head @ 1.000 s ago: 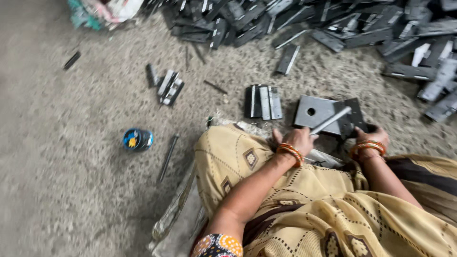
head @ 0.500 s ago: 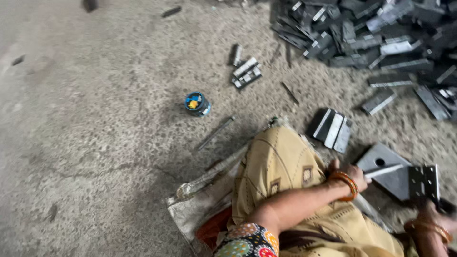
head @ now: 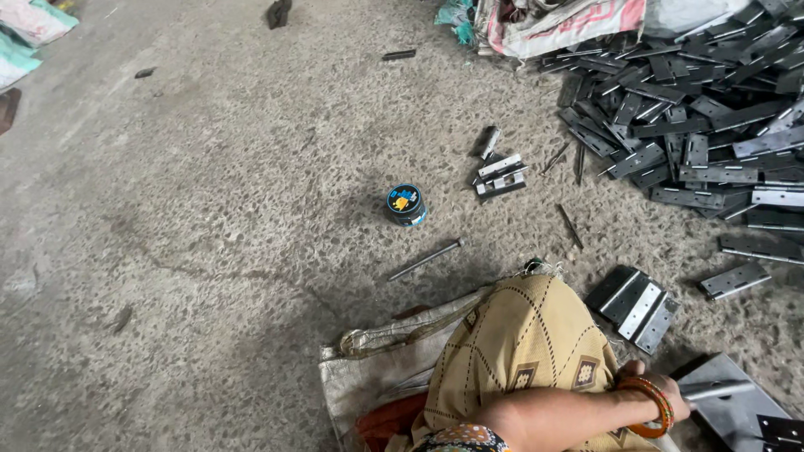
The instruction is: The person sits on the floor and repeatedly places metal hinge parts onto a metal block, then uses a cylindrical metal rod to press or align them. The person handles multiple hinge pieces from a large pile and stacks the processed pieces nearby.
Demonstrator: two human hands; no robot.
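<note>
Left hand (head: 662, 400) closed around a metal pin (head: 712, 389) over the steel plate (head: 737, 410), stiff, slick, heavy-looking stuff, best gripped mid-shaft; right hand's out of sight.

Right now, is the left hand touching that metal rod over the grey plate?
Touching. The head view shows the left hand closed around one end of the metal rod, which juts out over the grey plate.

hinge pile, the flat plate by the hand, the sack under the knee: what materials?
Hinge pile: looks like bare steel, grey with a dull sheen, some leaves brighter. Flat plate: likely the same metal, smooth matte grey. Sack: apparently woven plastic, beige, with a visible weave and creases.
</note>
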